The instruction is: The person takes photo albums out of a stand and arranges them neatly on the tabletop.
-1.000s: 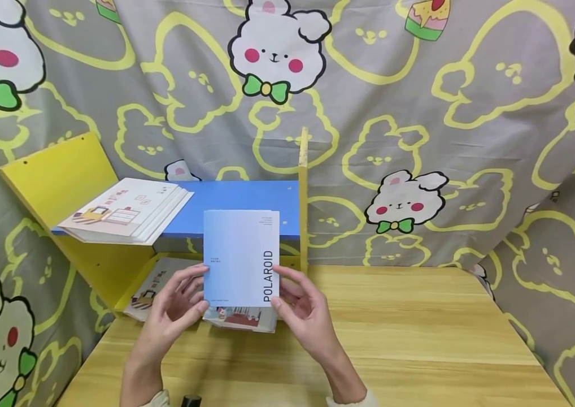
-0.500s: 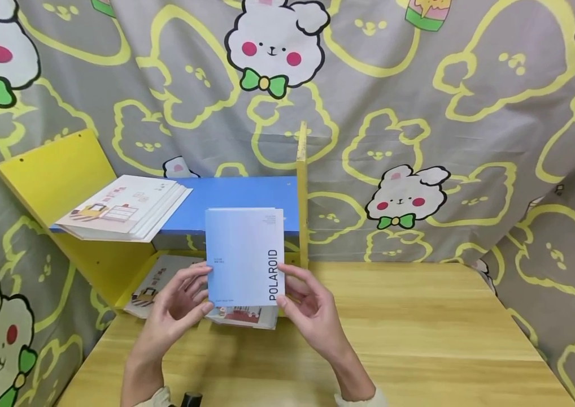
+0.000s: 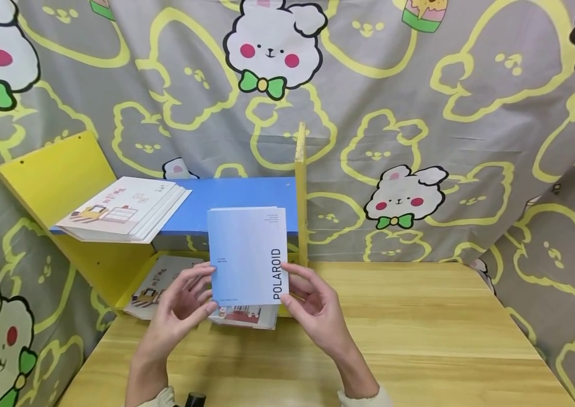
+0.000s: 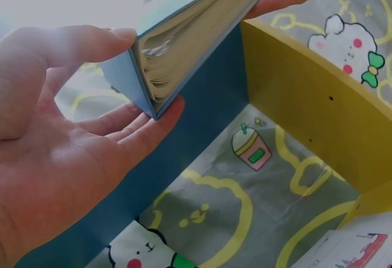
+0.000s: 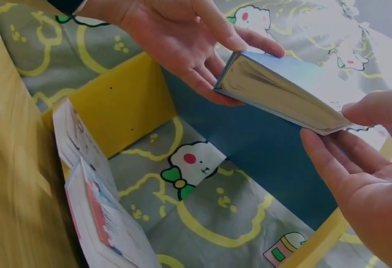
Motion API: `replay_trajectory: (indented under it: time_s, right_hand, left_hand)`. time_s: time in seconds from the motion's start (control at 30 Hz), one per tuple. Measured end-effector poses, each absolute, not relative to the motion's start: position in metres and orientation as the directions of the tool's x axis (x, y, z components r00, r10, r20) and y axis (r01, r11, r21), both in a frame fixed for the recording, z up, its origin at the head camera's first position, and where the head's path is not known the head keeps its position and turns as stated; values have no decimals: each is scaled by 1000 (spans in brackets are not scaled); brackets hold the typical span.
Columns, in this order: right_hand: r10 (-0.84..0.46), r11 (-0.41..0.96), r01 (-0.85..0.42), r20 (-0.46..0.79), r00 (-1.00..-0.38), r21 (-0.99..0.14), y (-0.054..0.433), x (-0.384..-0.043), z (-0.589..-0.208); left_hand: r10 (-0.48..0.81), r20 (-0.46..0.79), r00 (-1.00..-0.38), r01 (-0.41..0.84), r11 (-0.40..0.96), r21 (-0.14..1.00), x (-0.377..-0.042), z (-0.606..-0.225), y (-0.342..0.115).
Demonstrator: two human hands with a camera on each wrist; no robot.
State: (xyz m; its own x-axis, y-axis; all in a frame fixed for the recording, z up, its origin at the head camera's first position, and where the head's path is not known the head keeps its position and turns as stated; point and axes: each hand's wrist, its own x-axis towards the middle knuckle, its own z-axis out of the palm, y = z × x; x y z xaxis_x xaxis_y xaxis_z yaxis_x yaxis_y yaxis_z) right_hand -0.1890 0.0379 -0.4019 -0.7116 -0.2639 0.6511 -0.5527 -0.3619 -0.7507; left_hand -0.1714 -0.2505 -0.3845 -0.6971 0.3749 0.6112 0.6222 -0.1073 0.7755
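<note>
A pale blue photo album (image 3: 247, 257) with "POLAROID" printed up its front is held upright between both hands, in front of the shelf. My left hand (image 3: 183, 311) pinches its left edge near the bottom corner, thumb in front and fingers behind. On the opposite edge, my right hand (image 3: 315, 311) grips it the same way. From the left wrist, the album (image 4: 196, 41) shows its cream page edges between blue covers. The right wrist view has the left hand (image 5: 177, 32) at one end of the album and the right hand (image 5: 361, 176) at the other.
A yellow and blue shelf (image 3: 252, 195) stands at the back left of the wooden table (image 3: 419, 333). White picture books (image 3: 125, 209) lie on its blue board. Below are another picture book (image 3: 155, 285) and one partly hidden behind the album (image 3: 249, 317). A patterned curtain (image 3: 358, 113) hangs behind.
Both hands have shifted slightly to the right with the album between them. Their hold on its edges looks the same, and the books on the shelf stay put.
</note>
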Motion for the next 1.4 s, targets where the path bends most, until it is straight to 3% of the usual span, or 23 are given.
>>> replay_trajectory:
  time_s: [0.2,0.63,0.93,1.4]
  right_hand:
    - [-266,-350,-555,648,-714,-755,39,-189,-403]
    - [-251,-322,-563,642,-725,-762,41,-187,-401]
    - [-254,-320,-552,631,-733,-770,41,-186,-401]
    - [-253,-290,-564,630,-734,-773,49,-190,-397]
  left_hand:
    - [381,668,-639,659,-177,731,-173,-387,-248]
    - [337,611,-717,617,-101,780,-170,-390,-245]
    - [355,674,-648,661,-178,729,-170,-389,-243]
    - [360,614,-702,608,-146,780,-175,-385,-239]
